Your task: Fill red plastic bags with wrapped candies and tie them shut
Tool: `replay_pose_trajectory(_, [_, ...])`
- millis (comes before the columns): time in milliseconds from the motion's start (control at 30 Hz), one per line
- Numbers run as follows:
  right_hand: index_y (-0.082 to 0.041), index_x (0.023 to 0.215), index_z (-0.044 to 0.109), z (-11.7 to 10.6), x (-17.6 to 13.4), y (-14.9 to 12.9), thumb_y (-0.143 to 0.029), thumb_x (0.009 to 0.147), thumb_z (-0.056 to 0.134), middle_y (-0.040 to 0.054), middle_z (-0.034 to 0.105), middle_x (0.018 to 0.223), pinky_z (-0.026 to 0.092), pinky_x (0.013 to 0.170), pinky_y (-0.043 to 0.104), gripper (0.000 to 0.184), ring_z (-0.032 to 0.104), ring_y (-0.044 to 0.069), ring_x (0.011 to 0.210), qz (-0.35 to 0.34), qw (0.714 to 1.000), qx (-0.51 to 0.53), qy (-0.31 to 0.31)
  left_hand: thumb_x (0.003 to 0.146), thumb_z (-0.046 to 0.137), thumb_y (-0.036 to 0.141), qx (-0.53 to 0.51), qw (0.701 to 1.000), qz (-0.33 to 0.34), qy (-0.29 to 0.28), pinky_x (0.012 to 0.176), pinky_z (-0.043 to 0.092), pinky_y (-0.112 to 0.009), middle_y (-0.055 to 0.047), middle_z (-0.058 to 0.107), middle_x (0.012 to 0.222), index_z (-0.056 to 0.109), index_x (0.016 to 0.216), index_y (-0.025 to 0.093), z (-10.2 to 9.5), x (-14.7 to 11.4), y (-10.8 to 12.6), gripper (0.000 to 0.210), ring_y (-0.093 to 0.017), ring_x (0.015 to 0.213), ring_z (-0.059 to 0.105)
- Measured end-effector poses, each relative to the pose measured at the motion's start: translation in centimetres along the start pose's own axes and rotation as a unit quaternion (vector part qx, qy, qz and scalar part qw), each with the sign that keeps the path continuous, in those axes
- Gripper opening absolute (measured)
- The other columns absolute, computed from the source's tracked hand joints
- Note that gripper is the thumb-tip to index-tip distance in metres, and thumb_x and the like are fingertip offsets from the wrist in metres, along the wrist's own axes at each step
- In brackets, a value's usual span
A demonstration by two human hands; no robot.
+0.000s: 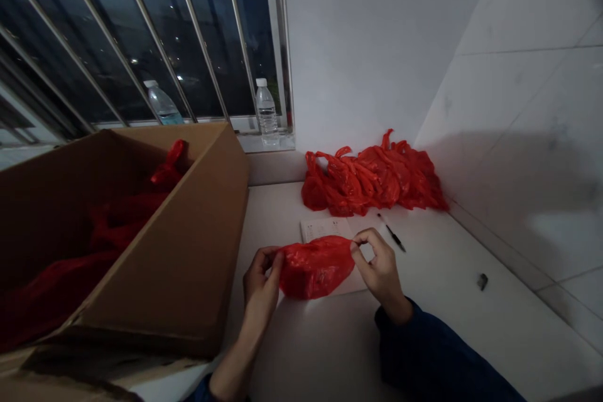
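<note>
A thin red plastic bag (316, 269) is stretched sideways between my two hands, above the white tabletop (301, 348). My left hand (264, 276) is closed on its left end, thumb in front. At the opposite end, my right hand (377, 264) pinches the bag's upper corner between thumb and fingertips. Partly covered by the bag, a white printed booklet or sheet (325, 227) lies on the table. A black pen (392, 233) rests just beyond my right hand.
On my left stands a large open cardboard box (207, 226) with red bags (122, 220) inside. More crumpled red bags (372, 176) are heaped against the back wall. Two clear bottles, a left one (162, 103) and a right one (267, 114), stand by the barred window. A small dark object (482, 281) lies at right.
</note>
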State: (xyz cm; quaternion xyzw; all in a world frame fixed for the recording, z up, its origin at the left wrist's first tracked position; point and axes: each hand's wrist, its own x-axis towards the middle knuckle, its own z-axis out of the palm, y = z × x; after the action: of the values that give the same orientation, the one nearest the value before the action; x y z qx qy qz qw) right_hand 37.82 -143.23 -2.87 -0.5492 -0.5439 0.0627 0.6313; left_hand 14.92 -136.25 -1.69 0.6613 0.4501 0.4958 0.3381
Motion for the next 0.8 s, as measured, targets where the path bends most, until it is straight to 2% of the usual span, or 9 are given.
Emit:
replay_pose_trajectory(67, [-0.022,0.096,0.057,0.2,-0.2,-0.5,-0.028,0.09,0.057,0.0038,0.064,0.092,0.048,0.08,0.034,0.009,0.061,0.02,0.088,0.012,0.999,0.029,-0.028,0.092,0.056,0.041,0.008,0.999,0.042,-0.024,0.087,0.05,-0.032,-0.008,0.065,0.11,0.057,0.113,0.019,0.1,-0.4,1.1,0.03,-0.02,0.1,0.063])
replay_pose_trajectory(133, [-0.022,0.11,0.056,0.6,-0.3,-1.2,-0.034,0.086,0.065,0.0061,0.066,0.105,0.048,0.088,0.036,0.028,0.061,0.023,0.099,0.017,0.998,0.03,-0.06,0.093,0.056,0.035,0.051,0.989,0.114,-0.083,0.093,0.048,-0.033,-0.009,0.06,0.125,0.051,0.129,0.023,0.3,-0.8,2.7,0.038,-0.02,0.109,0.06])
replay_pose_trajectory(233, [-0.023,0.108,0.062,0.8,-0.1,-2.1,-0.037,0.086,0.067,0.0051,0.068,0.103,0.046,0.09,0.037,0.027,0.062,0.022,0.099,0.019,0.995,0.019,-0.092,0.093,0.058,0.029,0.148,0.954,0.208,-0.156,0.091,0.046,-0.034,-0.005,0.066,0.109,0.063,0.12,0.026,0.4,-1.0,4.7,0.028,-0.019,0.099,0.061])
replay_pose_trajectory(333, [-0.021,0.085,0.063,0.0,0.8,-1.7,-0.038,0.091,0.06,0.0011,0.064,0.081,0.046,0.077,0.031,0.018,0.06,0.017,0.079,0.054,0.995,0.078,-0.019,0.093,0.056,0.031,0.142,0.966,0.198,-0.09,0.084,0.046,-0.031,-0.004,0.068,0.088,0.07,0.097,0.022,0.4,-0.3,5.3,0.017,-0.019,0.086,0.062])
replay_pose_trajectory(467, [-0.02,0.084,0.06,-1.5,2.2,0.1,-0.043,0.089,0.062,-0.0023,0.057,0.078,0.043,0.067,0.026,0.023,0.053,0.012,0.07,0.14,0.96,0.205,0.128,0.092,0.055,0.04,-0.028,0.995,0.067,0.064,0.072,0.048,-0.025,-0.003,0.066,0.089,0.061,0.098,0.019,0.6,1.4,5.6,0.022,-0.017,0.08,0.061])
replay_pose_trajectory(567, [-0.022,0.092,0.061,-2.2,3.2,0.5,-0.044,0.084,0.067,-0.0022,0.058,0.086,0.045,0.068,0.025,0.024,0.057,0.012,0.075,0.174,0.929,0.294,0.14,0.088,0.059,0.034,-0.135,0.986,0.059,0.072,0.078,0.048,-0.025,-0.003,0.065,0.1,0.056,0.106,0.022,0.6,2.4,7.0,0.021,-0.016,0.087,0.061])
replay_pose_trajectory(633, [-0.024,0.103,0.061,-2.8,3.7,-0.2,-0.042,0.084,0.067,-0.0008,0.061,0.094,0.048,0.074,0.029,0.027,0.061,0.014,0.083,0.165,0.92,0.332,0.127,0.085,0.063,0.026,-0.165,0.981,0.095,0.035,0.081,0.047,-0.025,-0.003,0.063,0.105,0.056,0.11,0.024,0.3,2.5,8.3,0.027,-0.016,0.091,0.06])
replay_pose_trajectory(700, [-0.026,0.114,0.059,-3.8,3.8,-1.9,-0.037,0.084,0.067,0.0013,0.062,0.102,0.05,0.083,0.034,0.032,0.062,0.016,0.093,0.122,0.933,0.308,0.141,0.085,0.061,0.021,-0.15,0.978,0.145,-0.013,0.082,0.045,-0.025,-0.003,0.06,0.099,0.06,0.102,0.023,-0.4,2.1,9.5,0.017,-0.016,0.091,0.058])
replay_pose_trajectory(800, [-0.027,0.119,0.058,-5.4,2.7,-5.7,-0.024,0.086,0.066,0.0024,0.063,0.11,0.047,0.093,0.036,0.034,0.062,0.017,0.1,-0.009,0.957,0.19,0.218,0.088,0.053,0.017,-0.11,0.966,0.218,-0.082,0.088,0.043,-0.029,-0.003,0.054,0.092,0.061,0.076,0.019,-1.7,0.8,10.9,0.015,-0.017,0.093,0.054])
